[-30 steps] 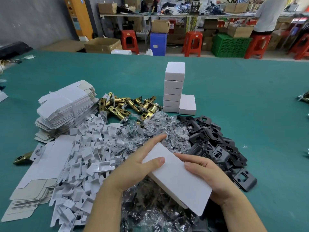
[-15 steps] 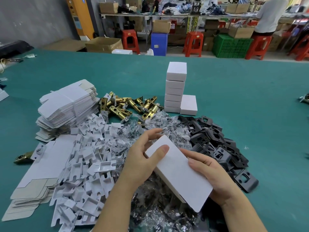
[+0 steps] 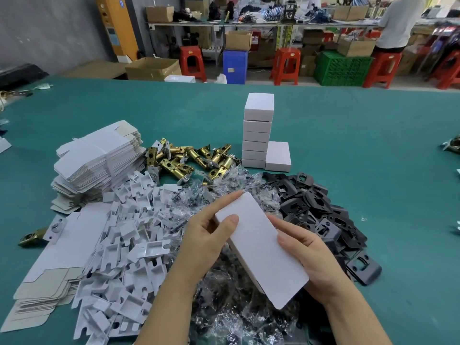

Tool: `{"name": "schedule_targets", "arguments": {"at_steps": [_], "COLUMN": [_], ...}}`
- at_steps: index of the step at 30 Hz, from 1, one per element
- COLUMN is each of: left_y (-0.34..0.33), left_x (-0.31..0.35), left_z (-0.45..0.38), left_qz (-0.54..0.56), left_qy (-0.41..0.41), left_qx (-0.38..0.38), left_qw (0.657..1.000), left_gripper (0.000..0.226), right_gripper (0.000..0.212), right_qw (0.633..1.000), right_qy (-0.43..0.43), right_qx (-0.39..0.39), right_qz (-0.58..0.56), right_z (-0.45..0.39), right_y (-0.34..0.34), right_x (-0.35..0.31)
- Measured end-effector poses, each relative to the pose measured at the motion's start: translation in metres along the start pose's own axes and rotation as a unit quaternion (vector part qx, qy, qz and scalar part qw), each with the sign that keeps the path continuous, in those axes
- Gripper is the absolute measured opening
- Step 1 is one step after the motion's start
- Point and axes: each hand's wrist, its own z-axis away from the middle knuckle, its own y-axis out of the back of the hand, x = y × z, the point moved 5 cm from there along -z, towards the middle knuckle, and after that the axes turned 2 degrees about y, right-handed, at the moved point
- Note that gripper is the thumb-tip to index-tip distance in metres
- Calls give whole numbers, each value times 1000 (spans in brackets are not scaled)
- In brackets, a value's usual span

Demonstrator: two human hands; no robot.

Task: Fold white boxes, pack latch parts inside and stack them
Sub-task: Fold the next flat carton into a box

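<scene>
Both hands are gripping one closed white box (image 3: 261, 247), lifted clear of the worktop (image 3: 348, 135) over the bagged-parts pile (image 3: 231, 302). Left hand (image 3: 206, 242) is wrapping the far-left end: thumb lying on the top face, index finger running along the far short edge, probably pressing the end flap home. Right hand (image 3: 313, 257) is cupping the long right side from below, thumb over the top edge, likely acting as the backstop so the left can push against it.

Box is sitting tilted, long axis running diagonally from far-left to near-right. Whether it's already loaded – can't tell, it's shut.

Layout is reading as a feed line around the hands, everything within reach:
- flat box blanks (image 3: 99, 158) stacked far-left, a second batch (image 3: 49, 277) lying near-left
- white plastic inserts (image 3: 124, 250) heaped just left of the hands
- brass latch bolts (image 3: 189, 160) lying behind those
- black plates (image 3: 323, 215) piling up on the right

Finished stack (image 3: 257, 130) is standing upright beyond the piles, one more box (image 3: 278, 155) lying flat against its right side. Likely next destination for the held box, either on that low one or on the tall column.
</scene>
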Motion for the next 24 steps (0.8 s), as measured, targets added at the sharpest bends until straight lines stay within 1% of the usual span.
{"name": "schedule_targets", "arguments": {"at_steps": [3, 7, 14, 17, 18, 19, 20, 22, 24], "left_y": [-1, -2, -2, -5, -6, -8, -10, -13, -15], "left_x": [0, 0, -3, -9, -12, -15, -18, -23, -26], "left_z": [0, 0, -2, -5, -5, -6, -6, -6, -7], "left_qz": [11, 25, 2, 36, 57, 74, 84, 94, 101], "left_qy": [4, 9, 19, 54, 77, 100, 119, 145, 156], "left_qx": [-6, -14, -24, -21, -24, -28, -35, -52, -71], "left_qw": [1000, 1000, 1000, 998, 995, 992, 989, 984, 980], "left_gripper": [40, 40, 44, 42, 40, 38, 37, 37, 39], "right_gripper": [41, 45, 37, 26, 27, 29, 37, 61, 70], "right_qw": [1000, 1000, 1000, 997, 996, 995, 993, 987, 978], "right_qy": [3, 8, 17, 30, 38, 49, 62, 78, 80], "right_qx": [2, -5, 2, 4, 5, 1, -4, -31, -58], "right_qz": [0, 7, 11, 64, 78, 85, 97, 138, 181], "right_z": [0, 1, 1, 1, 1, 0, 0, 0, 1], "right_y": [1, -2, -2, -1, -1, 0, 0, -1, -5], "right_x": [0, -1, -3, -5, -5, -4, -4, -2, -1]}}
